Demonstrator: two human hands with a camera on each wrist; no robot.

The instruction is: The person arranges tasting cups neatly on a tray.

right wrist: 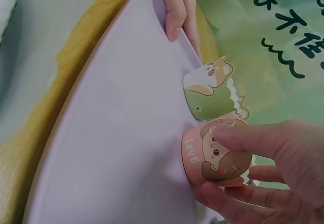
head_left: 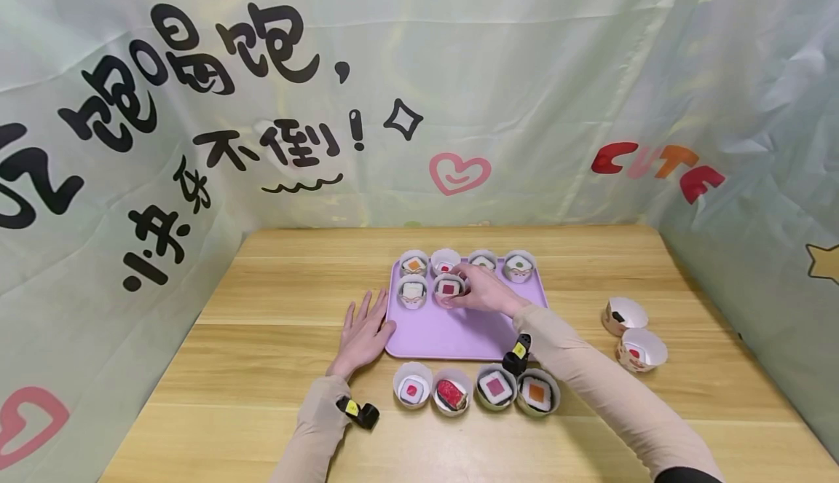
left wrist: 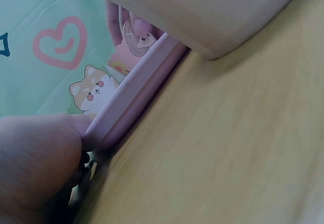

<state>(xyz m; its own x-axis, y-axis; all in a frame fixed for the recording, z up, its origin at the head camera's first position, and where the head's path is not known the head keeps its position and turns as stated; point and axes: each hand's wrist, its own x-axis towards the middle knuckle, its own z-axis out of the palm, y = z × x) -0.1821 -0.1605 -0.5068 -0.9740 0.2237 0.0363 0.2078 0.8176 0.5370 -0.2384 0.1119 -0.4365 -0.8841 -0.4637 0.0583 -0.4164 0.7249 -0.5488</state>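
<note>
Pink paper cup (right wrist: 191,155), printed LOVE, pinched in the right hand (head_left: 483,290): thumb pressed to one flank, fingers curled round the other. Inside it, a white block with a dark red square on top. Base at the purple tray (head_left: 446,334); can't tell whether it bears its full weight yet.

Progress, my reckoning: loading looks about halfway. Far row of four cups (head_left: 414,264) seems done, lying just beyond the right hand's fingers; second row has a green cup (right wrist: 210,100) set down, and the gripped one makes the pair. Bare tray stretches nearer the person than this hand, room for more.

Left of the right hand's palm, at its fingertips: the pink cup, with the green one next along. Farther left, the left hand (head_left: 363,331) lies flat on the table (head_left: 216,366), fingers straight and spread, thumb against the tray's edge.

Nearer the person than the right hand, off the tray: four filled cups (head_left: 412,388), probably left to do. Well right of it, past the forearm: two more cups (head_left: 644,350), contents unclear, also apparently waiting.
</note>
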